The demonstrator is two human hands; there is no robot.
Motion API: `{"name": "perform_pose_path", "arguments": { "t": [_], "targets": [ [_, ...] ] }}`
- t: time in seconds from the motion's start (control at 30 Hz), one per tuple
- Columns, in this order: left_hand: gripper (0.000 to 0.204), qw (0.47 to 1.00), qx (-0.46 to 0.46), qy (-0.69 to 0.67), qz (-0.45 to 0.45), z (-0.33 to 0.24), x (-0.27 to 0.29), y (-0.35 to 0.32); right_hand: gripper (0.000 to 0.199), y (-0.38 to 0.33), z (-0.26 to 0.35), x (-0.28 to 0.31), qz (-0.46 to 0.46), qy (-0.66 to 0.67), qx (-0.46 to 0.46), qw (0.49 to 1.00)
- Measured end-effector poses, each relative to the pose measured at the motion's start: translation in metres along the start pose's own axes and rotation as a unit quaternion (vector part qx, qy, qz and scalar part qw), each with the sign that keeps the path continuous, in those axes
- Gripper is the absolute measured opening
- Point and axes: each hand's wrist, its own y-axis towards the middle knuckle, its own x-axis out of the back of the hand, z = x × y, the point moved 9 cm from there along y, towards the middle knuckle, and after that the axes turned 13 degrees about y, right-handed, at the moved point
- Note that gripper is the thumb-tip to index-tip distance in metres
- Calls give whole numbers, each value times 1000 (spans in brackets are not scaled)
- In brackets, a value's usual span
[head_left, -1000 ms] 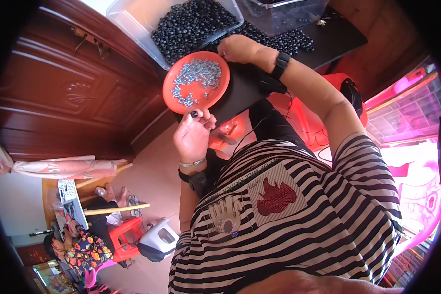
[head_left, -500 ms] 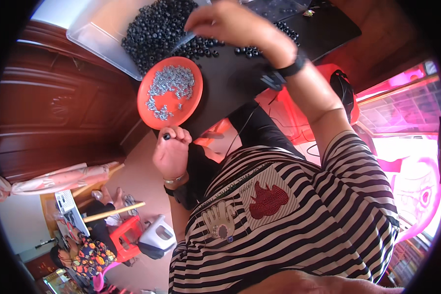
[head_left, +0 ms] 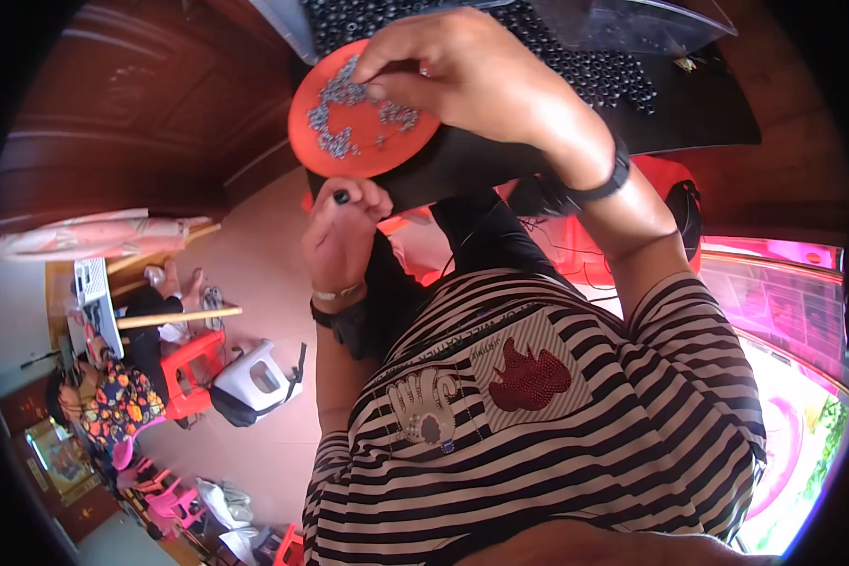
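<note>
My left hand (head_left: 341,241) is closed below the near rim of an orange-red plate (head_left: 387,156), gripping a small black round part (head_left: 341,196) with a dark hollow end. Over the plate, my right hand (head_left: 467,75) has thumb and forefinger drawn together in a pinch. Whatever those fingertips hold, if anything, is too small or hidden to name. They touch or hover just above a scatter of small silver metal pieces (head_left: 335,137), part of which the hand covers. Behind it spreads a pile of black ring-shaped parts (head_left: 594,75).
The dark table (head_left: 707,118) carries the plate and the pile. A clear plastic container (head_left: 632,24) stands at the back. To the right is a red plastic stool or tub (head_left: 660,179). Another person (head_left: 118,396) sits far left near a red stool (head_left: 193,373).
My right hand has come from above the black pile to the plate; a bluish blurred item at its fingers no longer shows. The view has shifted. My left hand keeps the black part.
</note>
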Motion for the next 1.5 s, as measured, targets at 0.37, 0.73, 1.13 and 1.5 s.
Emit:
{"name": "perform_pose_path", "arguments": {
  "t": [0.37, 0.73, 1.13, 1.5],
  "targets": [
    [24, 998, 46, -17, 50, 10, -2, 7, 15, 7, -131, -68, 166, -291, -184, 924],
    [24, 989, 56, -82, 109, 14, -6, 9, 16, -17, -114, -89, 215, -283, -158, 921],
    [23, 990, 34, -92, 100, 13, -6, 8, 15, 9, -110, -105, 189, -239, -175, 936],
    [23, 993, 19, -78, 90, 11, -5, 6, 16, 3, -117, -53, 179, -313, -156, 920]
  ]
}}
